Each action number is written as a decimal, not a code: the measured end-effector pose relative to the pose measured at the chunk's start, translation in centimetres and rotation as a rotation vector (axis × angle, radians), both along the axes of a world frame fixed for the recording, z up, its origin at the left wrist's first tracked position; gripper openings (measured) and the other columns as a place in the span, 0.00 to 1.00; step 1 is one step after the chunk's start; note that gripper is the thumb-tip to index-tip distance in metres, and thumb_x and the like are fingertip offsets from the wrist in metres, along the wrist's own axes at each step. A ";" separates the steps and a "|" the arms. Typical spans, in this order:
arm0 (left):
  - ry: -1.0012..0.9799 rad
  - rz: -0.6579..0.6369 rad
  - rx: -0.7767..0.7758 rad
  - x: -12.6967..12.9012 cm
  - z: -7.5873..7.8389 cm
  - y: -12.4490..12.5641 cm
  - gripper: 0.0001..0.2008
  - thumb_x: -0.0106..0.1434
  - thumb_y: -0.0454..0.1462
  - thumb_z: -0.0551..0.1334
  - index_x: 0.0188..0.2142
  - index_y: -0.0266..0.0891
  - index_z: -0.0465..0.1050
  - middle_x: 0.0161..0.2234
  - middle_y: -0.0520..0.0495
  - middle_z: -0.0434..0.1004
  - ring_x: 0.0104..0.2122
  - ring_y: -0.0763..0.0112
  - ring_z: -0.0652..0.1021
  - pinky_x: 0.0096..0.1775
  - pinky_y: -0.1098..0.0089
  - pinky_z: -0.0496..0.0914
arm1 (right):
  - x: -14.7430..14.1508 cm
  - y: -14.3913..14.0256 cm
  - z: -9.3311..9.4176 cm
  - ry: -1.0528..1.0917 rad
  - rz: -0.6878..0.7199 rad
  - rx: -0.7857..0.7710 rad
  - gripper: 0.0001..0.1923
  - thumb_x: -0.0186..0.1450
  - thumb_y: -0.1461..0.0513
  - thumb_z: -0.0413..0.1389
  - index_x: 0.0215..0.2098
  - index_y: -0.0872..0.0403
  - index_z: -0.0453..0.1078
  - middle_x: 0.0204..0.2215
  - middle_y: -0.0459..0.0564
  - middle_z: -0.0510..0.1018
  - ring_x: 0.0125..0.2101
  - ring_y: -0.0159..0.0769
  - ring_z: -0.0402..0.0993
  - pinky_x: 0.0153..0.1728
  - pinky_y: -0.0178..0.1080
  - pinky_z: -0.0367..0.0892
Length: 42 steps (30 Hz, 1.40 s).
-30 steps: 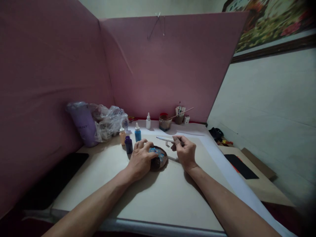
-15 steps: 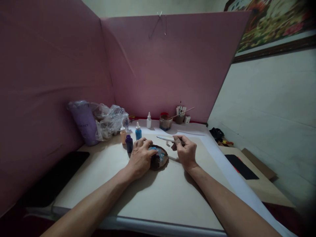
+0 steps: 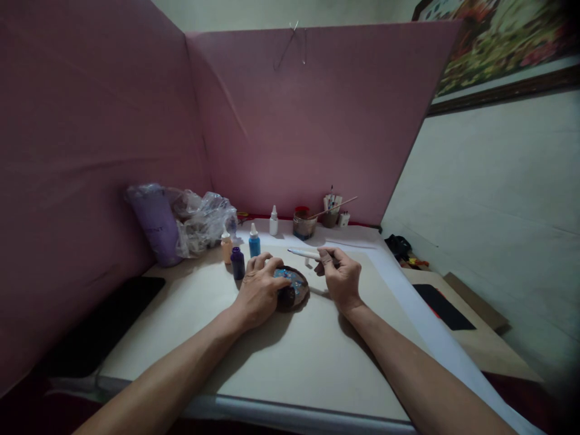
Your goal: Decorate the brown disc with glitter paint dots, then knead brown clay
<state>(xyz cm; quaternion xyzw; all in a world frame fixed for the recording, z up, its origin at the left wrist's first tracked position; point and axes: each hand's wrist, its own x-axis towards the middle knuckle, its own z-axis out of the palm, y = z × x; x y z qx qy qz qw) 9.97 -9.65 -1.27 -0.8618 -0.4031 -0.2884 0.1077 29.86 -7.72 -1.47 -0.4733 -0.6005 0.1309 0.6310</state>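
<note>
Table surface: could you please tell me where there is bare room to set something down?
The table is bare between the near edge and both hands, left hand and right hand. It is crowded behind them: paint bottles, plastic bag and brush jars.
</note>
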 end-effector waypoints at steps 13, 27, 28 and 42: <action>-0.029 0.017 0.004 0.0 -0.2 0.1 0.17 0.61 0.30 0.57 0.39 0.53 0.79 0.46 0.46 0.70 0.51 0.56 0.62 0.51 0.53 0.60 | -0.1 0.0 -0.1 0.004 -0.011 0.007 0.15 0.65 0.53 0.53 0.33 0.56 0.73 0.17 0.45 0.73 0.18 0.32 0.70 0.23 0.33 0.65; -0.520 0.275 0.297 -1.6 1.5 0.5 0.17 0.59 0.33 0.59 0.49 0.39 0.68 0.44 0.43 0.72 0.48 0.60 0.68 0.53 0.57 0.62 | -0.1 0.1 -0.2 0.012 -0.007 0.011 0.15 0.66 0.53 0.53 0.33 0.56 0.73 0.17 0.44 0.74 0.18 0.32 0.71 0.23 0.33 0.66; -0.583 0.356 0.302 -2.0 1.6 0.8 0.18 0.59 0.34 0.59 0.49 0.38 0.67 0.45 0.42 0.72 0.48 0.59 0.68 0.53 0.57 0.62 | -0.1 0.1 -0.2 0.011 -0.008 0.012 0.15 0.66 0.53 0.53 0.34 0.56 0.73 0.17 0.44 0.74 0.18 0.32 0.70 0.23 0.33 0.66; -0.750 0.565 -0.066 -3.5 1.2 2.1 0.25 0.55 0.36 0.63 0.52 0.41 0.62 0.43 0.43 0.74 0.42 0.61 0.75 0.45 0.61 0.69 | 0.0 0.3 -0.4 0.042 0.009 -0.014 0.18 0.65 0.50 0.54 0.35 0.57 0.73 0.17 0.45 0.74 0.19 0.32 0.70 0.22 0.34 0.66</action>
